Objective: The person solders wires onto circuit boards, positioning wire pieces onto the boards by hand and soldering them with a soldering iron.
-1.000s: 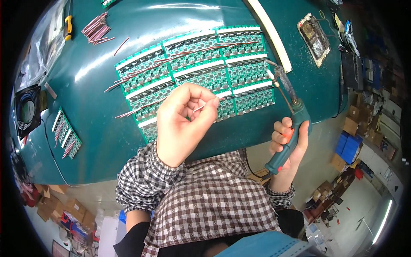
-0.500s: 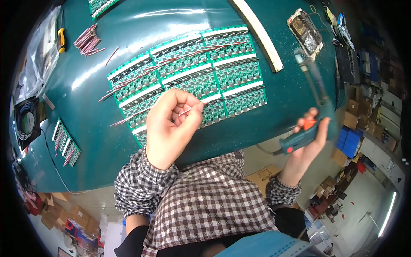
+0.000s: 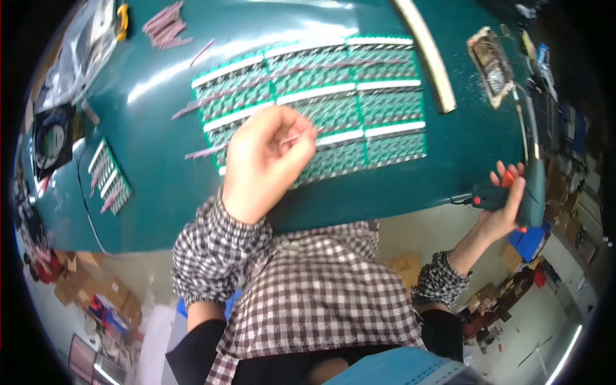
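Note:
A thin reddish wire is pinched between the thumb and fingers of my left hand, held over the near left part of a block of green circuit boards. White strips and rows of small dark parts cover these boards. My right hand grips a dark green soldering gun with a red trigger, off the table's near right edge. The gun's long metal shaft points away from me, its tip beside a worn tray of dark, crusty residue. Several wires lie across the boards, sticking out at the left.
A bundle of wires and a yellow-handled tool lie at the far left. Nearer stand a black fan and a small board with wires. A long pale bar lies right of the boards.
My right hand has swung the soldering gun to the right, bringing its tip to the tray's near right corner. My left hand keeps its pinch on the wire. The whole view has shifted.

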`<action>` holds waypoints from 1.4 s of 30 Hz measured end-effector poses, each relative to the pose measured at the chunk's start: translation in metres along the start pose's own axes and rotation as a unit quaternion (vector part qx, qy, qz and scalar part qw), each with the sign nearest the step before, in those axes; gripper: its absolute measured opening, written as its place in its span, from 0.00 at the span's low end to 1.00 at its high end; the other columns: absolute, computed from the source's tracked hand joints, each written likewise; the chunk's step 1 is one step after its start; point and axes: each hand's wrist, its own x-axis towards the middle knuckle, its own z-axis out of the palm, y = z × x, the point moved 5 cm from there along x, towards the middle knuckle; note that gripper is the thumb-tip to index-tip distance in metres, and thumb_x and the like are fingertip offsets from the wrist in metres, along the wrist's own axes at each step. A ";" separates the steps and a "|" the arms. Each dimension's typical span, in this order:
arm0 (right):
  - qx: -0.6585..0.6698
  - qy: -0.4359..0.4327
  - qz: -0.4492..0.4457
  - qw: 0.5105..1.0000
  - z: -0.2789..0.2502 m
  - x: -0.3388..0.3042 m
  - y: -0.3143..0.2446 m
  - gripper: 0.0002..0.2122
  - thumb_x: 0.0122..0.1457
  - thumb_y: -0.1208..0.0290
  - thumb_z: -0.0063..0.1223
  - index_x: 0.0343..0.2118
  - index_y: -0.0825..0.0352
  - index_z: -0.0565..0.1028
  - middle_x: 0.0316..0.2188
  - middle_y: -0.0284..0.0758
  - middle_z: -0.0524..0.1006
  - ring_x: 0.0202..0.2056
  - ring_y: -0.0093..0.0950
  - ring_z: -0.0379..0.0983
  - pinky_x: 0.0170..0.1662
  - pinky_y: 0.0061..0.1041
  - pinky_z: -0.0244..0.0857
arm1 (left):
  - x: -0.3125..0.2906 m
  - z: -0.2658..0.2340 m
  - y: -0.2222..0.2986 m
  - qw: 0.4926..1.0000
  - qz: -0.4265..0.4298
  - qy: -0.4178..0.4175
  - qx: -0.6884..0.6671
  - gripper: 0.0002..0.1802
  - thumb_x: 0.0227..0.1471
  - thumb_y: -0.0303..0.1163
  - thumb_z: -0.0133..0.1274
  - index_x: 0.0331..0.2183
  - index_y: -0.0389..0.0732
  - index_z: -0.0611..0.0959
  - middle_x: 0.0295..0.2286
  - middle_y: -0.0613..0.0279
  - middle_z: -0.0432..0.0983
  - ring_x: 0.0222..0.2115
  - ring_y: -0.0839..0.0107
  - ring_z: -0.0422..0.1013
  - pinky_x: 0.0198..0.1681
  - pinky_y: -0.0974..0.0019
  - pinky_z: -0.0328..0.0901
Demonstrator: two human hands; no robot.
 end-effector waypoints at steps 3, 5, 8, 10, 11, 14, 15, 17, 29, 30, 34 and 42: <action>0.070 -0.119 0.063 0.988 0.008 -0.027 -0.005 0.22 0.61 0.61 0.41 0.51 0.76 0.62 0.43 0.43 0.70 0.45 0.38 0.70 0.35 0.26 0.74 | 0.005 -0.005 -0.002 0.999 0.034 -0.016 0.029 0.04 0.42 0.23 0.55 0.25 0.36 0.76 0.21 0.67 0.69 0.19 0.84 0.62 0.22 0.79 0.60; 0.117 -0.169 0.105 0.973 0.008 -0.044 0.001 0.22 0.61 0.61 0.41 0.50 0.76 0.62 0.41 0.42 0.71 0.44 0.38 0.70 0.35 0.26 0.75 | 0.004 -0.009 -0.006 0.998 0.039 -0.017 0.049 0.04 0.42 0.23 0.55 0.25 0.36 0.76 0.21 0.67 0.69 0.19 0.84 0.62 0.22 0.79 0.60; 0.174 -0.228 0.170 0.943 0.019 -0.066 0.001 0.23 0.61 0.59 0.42 0.49 0.78 0.62 0.35 0.40 0.72 0.41 0.37 0.72 0.35 0.27 0.75 | 0.004 -0.010 -0.008 0.996 0.058 -0.020 0.063 0.04 0.41 0.23 0.55 0.25 0.37 0.76 0.21 0.67 0.69 0.20 0.82 0.64 0.22 0.78 0.60; 0.233 -0.291 0.220 0.901 0.029 -0.077 0.002 0.23 0.61 0.60 0.42 0.48 0.78 0.63 0.34 0.40 0.72 0.39 0.37 0.73 0.33 0.26 0.76 | 0.005 -0.011 -0.006 0.993 0.076 -0.007 0.086 0.04 0.40 0.22 0.54 0.24 0.37 0.76 0.22 0.66 0.70 0.19 0.80 0.65 0.22 0.76 0.61; 0.231 -0.282 0.245 0.899 0.032 -0.083 0.002 0.23 0.61 0.59 0.42 0.48 0.79 0.63 0.33 0.41 0.71 0.36 0.36 0.73 0.32 0.27 0.76 | 0.006 -0.011 -0.005 0.994 0.076 -0.008 0.083 0.04 0.40 0.22 0.54 0.24 0.37 0.76 0.22 0.66 0.70 0.19 0.80 0.65 0.22 0.76 0.61; 0.264 -0.295 0.329 0.858 0.044 -0.092 0.006 0.22 0.61 0.59 0.41 0.44 0.79 0.63 0.30 0.40 0.69 0.34 0.34 0.73 0.30 0.27 0.77 | 0.008 -0.010 0.003 0.985 0.112 0.010 0.133 0.05 0.39 0.22 0.54 0.24 0.38 0.75 0.21 0.64 0.70 0.19 0.77 0.66 0.21 0.75 0.61; 0.262 -0.295 0.328 0.858 0.048 -0.092 0.006 0.22 0.61 0.59 0.41 0.44 0.79 0.63 0.30 0.40 0.69 0.34 0.34 0.73 0.30 0.27 0.77 | 0.009 -0.009 0.005 0.984 0.120 0.010 0.134 0.05 0.39 0.22 0.54 0.23 0.38 0.75 0.21 0.64 0.70 0.19 0.76 0.67 0.21 0.74 0.61; 0.281 -0.293 0.378 0.832 0.057 -0.096 0.008 0.21 0.62 0.59 0.40 0.42 0.78 0.63 0.29 0.39 0.69 0.33 0.33 0.73 0.28 0.24 0.77 | 0.011 -0.010 0.007 0.983 0.126 0.012 0.135 0.05 0.39 0.22 0.55 0.23 0.38 0.75 0.21 0.63 0.70 0.19 0.75 0.67 0.21 0.73 0.61; 0.275 -0.284 0.418 0.818 0.065 -0.096 0.014 0.20 0.61 0.60 0.42 0.39 0.78 0.67 0.25 0.38 0.72 0.30 0.32 0.75 0.26 0.25 0.77 | 0.017 -0.005 0.006 0.977 0.126 0.011 0.171 0.05 0.37 0.23 0.55 0.22 0.39 0.75 0.21 0.62 0.70 0.20 0.71 0.69 0.23 0.70 0.64; 0.275 -0.284 0.418 0.818 0.065 -0.096 0.014 0.20 0.61 0.60 0.42 0.39 0.78 0.67 0.25 0.38 0.72 0.30 0.32 0.75 0.26 0.25 0.77 | 0.017 -0.004 0.008 0.977 0.138 0.015 0.165 0.05 0.38 0.22 0.56 0.23 0.38 0.76 0.20 0.66 0.69 0.19 0.77 0.63 0.22 0.74 0.59; 0.264 -0.283 0.420 0.821 0.067 -0.096 0.015 0.19 0.60 0.59 0.43 0.39 0.77 0.67 0.25 0.38 0.72 0.30 0.32 0.75 0.25 0.25 0.77 | 0.016 0.004 0.012 0.974 0.163 0.015 0.158 0.05 0.38 0.23 0.54 0.22 0.40 0.74 0.20 0.62 0.70 0.21 0.69 0.70 0.24 0.68 0.65; 0.258 -0.275 0.426 0.823 0.068 -0.098 0.017 0.20 0.60 0.59 0.43 0.39 0.77 0.67 0.25 0.38 0.71 0.29 0.31 0.75 0.25 0.24 0.76 | 0.020 0.006 0.008 0.968 0.162 0.019 0.192 0.05 0.37 0.23 0.54 0.22 0.40 0.74 0.20 0.63 0.70 0.21 0.70 0.70 0.23 0.69 0.65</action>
